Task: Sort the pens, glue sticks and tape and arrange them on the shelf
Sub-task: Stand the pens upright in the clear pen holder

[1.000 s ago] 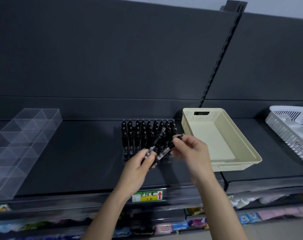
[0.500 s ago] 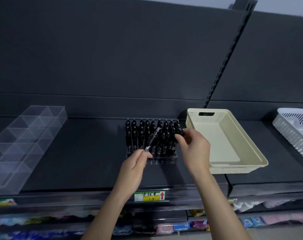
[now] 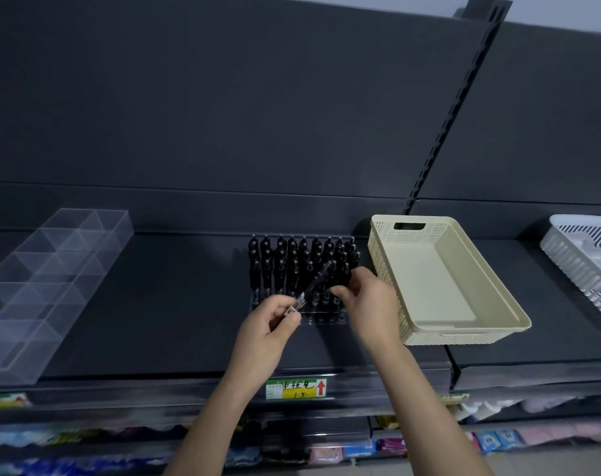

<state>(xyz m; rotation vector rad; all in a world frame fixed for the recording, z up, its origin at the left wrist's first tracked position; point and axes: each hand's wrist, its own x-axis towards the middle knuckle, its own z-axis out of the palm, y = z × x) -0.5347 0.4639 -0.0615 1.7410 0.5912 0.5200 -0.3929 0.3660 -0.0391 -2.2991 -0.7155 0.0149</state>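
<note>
Left hand (image 3: 275, 321), raised over the dark metal shelf (image 3: 172, 321), pinches a clear-barrelled black pen (image 3: 314, 285) tilted far-right. Right hand (image 3: 367, 304), fingers curled, pinches another black pen (image 3: 343, 281) at the right edge of the black rack of upright pens (image 3: 282, 266).

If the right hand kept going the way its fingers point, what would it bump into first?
Most likely the black pens standing in the rack: the right hand, seemingly pinching one, points left into their near rows. The left hand's slanted pen lies close too; depth is unclear.
</note>
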